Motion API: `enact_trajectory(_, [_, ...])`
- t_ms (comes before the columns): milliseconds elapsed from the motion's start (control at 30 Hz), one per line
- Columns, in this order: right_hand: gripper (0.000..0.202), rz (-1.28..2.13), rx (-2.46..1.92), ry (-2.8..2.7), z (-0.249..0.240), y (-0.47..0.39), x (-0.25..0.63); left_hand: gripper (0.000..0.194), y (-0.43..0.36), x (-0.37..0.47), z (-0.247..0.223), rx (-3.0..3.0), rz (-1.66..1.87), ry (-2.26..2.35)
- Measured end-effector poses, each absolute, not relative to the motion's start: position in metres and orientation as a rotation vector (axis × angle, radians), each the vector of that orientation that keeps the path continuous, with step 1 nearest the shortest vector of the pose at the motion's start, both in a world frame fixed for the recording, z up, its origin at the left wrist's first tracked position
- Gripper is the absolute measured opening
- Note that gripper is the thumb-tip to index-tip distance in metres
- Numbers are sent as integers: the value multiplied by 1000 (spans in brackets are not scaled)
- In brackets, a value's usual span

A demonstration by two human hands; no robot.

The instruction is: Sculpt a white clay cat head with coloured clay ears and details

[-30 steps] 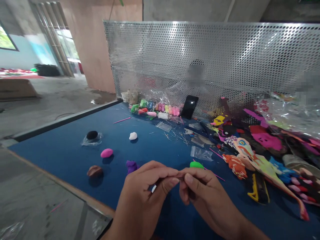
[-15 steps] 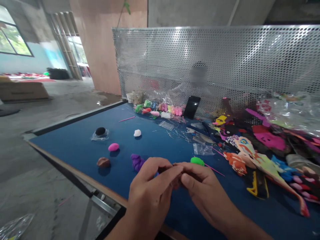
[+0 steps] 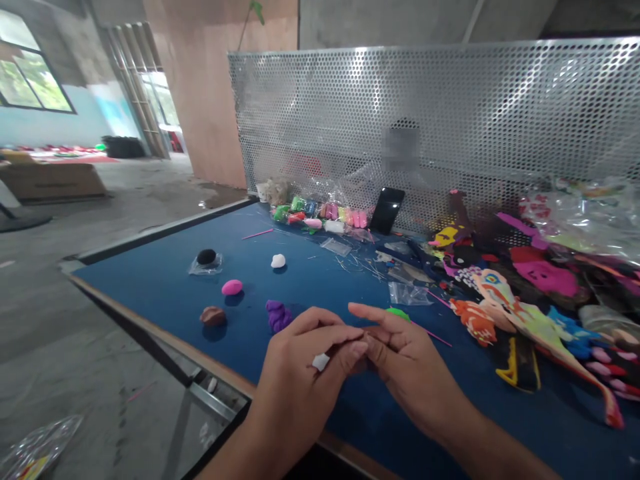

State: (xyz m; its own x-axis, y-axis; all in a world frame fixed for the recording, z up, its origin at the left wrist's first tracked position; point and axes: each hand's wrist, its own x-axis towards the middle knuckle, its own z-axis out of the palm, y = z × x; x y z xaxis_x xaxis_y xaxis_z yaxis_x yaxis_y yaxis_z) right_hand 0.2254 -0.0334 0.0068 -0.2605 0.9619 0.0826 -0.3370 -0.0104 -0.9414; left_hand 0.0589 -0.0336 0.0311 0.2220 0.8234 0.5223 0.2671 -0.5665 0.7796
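My left hand [image 3: 313, 370] and my right hand [image 3: 407, 363] meet above the near part of the blue table, fingertips pressed together. Whatever they pinch is mostly hidden by the fingers; I cannot make out what it is. My right index finger stretches out away from the pinch. Between the thumb and index finger of my left hand shows a small white piece [image 3: 321, 362]. Just beyond the left hand lies a twisted purple clay lump [image 3: 278, 316]. A green clay lump [image 3: 399, 313] is partly covered by my right hand.
On the blue table [image 3: 165, 280] sit brown [image 3: 213, 316], pink [image 3: 232, 287], white [image 3: 278, 261] and black [image 3: 206, 257] clay lumps. Bagged clay [image 3: 325, 212] and a phone [image 3: 387, 210] stand along the perforated metal panel [image 3: 310, 113]. Clay figures [image 3: 515, 307] crowd the right, near a yellow-black cutter [image 3: 520, 363].
My right index finger has lifted and straightened away from the pinch. The white piece in my left hand has come into sight. The view has shifted slightly.
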Motion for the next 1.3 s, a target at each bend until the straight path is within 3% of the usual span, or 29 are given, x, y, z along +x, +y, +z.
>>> enact_trajectory(167, [11, 1510, -725, -1174, 9, -34, 223, 10, -36, 55, 31, 1915, 1359, 997])
enact_trajectory(367, [29, 1485, -712, -1309, 9, -39, 221, 8, -43, 46, 26, 2018, 1505, 1086])
enact_trajectory(500, [18, 1465, -781, -1269, 9, -40, 217, 18, -47, 42, 24, 2192, 1468, 1134])
enact_trajectory(600, [29, 1486, -752, -1249, 10, -42, 215, 25, -48, 40, 22, 2264, 1443, 1090])
enact_trajectory(800, [23, 1426, -875, -1308, 15, -44, 217, 18, -48, 40, 21, 2191, 1470, 978])
enact_trajectory(1067, [16, 1066, -938, -1236, 12, -32, 228, 11, -46, 25, 24, 1776, 1410, 1065])
enact_trajectory(1300, [19, 1256, -805, -1187, 11, -35, 221, 15, -48, 31, 24, 1778, 1480, 969])
